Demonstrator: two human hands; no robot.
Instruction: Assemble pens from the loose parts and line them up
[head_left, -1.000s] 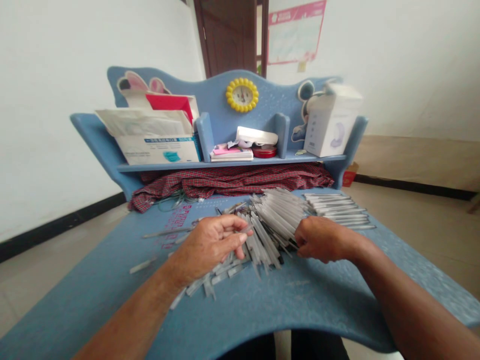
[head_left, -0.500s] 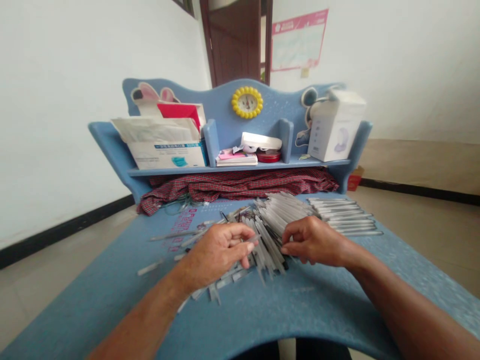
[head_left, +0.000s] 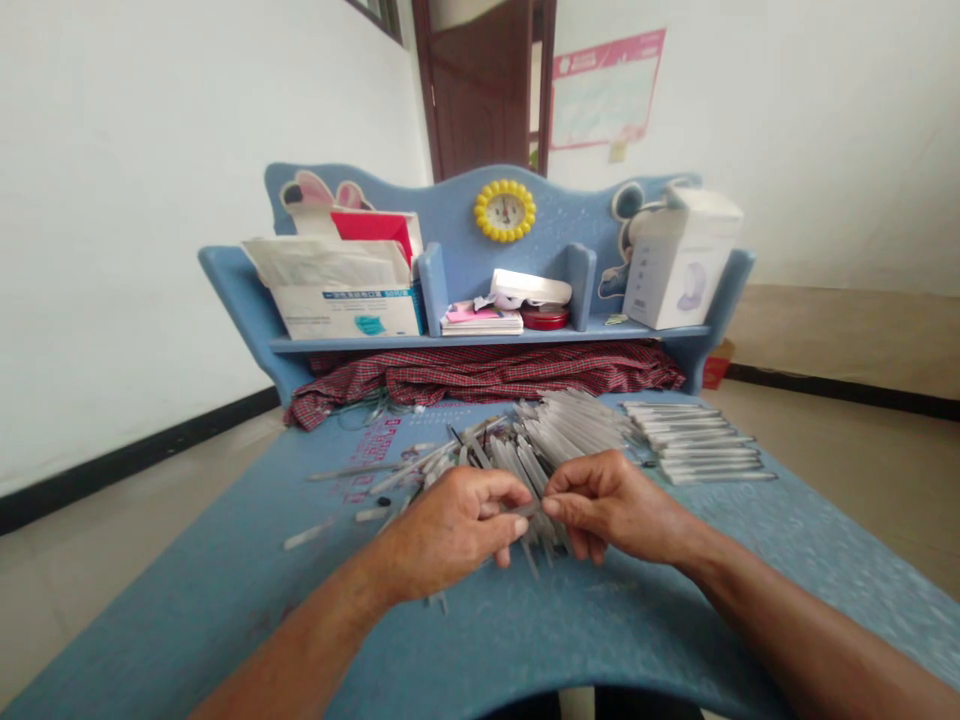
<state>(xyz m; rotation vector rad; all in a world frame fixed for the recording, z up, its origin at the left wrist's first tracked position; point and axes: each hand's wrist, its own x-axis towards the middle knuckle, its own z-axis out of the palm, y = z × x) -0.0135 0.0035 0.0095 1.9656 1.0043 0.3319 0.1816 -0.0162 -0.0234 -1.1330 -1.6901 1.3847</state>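
My left hand [head_left: 454,525] is closed in a pinch on a small translucent plastic piece [head_left: 531,509], which looks like a pen cap. Close against its right end is my right hand [head_left: 619,508], thumb and forefinger pressed together; whatever they hold is too small to make out. Beyond and beneath the hands lies a heap of slim frosted plastic tubes [head_left: 574,428], like pen barrels. Short clear pieces [head_left: 304,537] and thin sticks [head_left: 352,471] are scattered to the left. On the right, slim pens with dark cores [head_left: 705,450] lie side by side in a row.
The blue desk [head_left: 600,640] has a raised shelf [head_left: 487,341] at its back. On it stand a mask box [head_left: 352,312], a stack of paper [head_left: 482,325], a red round tin [head_left: 545,318] and a white box [head_left: 682,260]. A checked cloth [head_left: 480,370] lies below the shelf.
My right hand has moved left from beside the heap to meet the left hand's fingertips. The left hand has shifted slightly right and nearer, still pinching the small piece. The view has tilted a little.
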